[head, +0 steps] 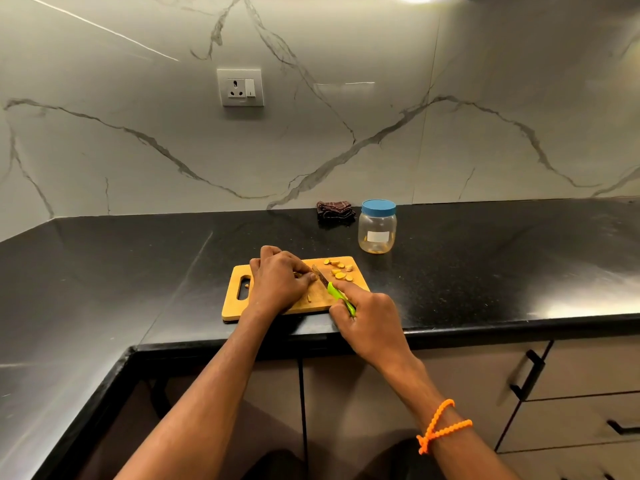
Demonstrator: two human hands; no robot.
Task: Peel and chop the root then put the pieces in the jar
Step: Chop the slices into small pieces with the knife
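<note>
A wooden cutting board (322,296) lies near the front edge of the black counter. My left hand (280,278) holds the root down on it, fingers curled over the root, which is almost wholly hidden. My right hand (367,313) grips the green handle of a knife (329,285), index finger stretched along it, blade against the left fingertips. Several yellow cut pieces (341,270) lie at the board's far right corner. A clear plastic jar (377,228) with its blue lid on stands behind the board, to the right.
A folded dark cloth (335,209) sits against the marble wall, left of the jar. A wall socket (240,87) is above. The black counter (502,258) wraps round a corner on the left. Drawers with black handles (528,374) are below right.
</note>
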